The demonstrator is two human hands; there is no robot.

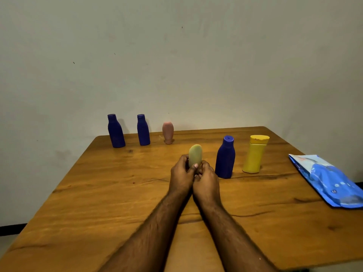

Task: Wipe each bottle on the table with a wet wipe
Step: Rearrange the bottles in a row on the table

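Note:
Both hands meet at the table's middle around a small pale green bottle (195, 155), held upright. My left hand (181, 173) grips its lower left side, thumb across the front. My right hand (206, 178) holds its lower right side; no wipe is visible between the fingers. A blue bottle (225, 158) and a yellow bottle (255, 154) stand just right of the hands. At the far edge stand two blue bottles (115, 131) (143, 130) and a pink bottle (168, 132).
A blue wet-wipe pack (330, 181) lies flat at the right edge of the wooden table (98, 193). A plain wall rises right behind the table's far edge.

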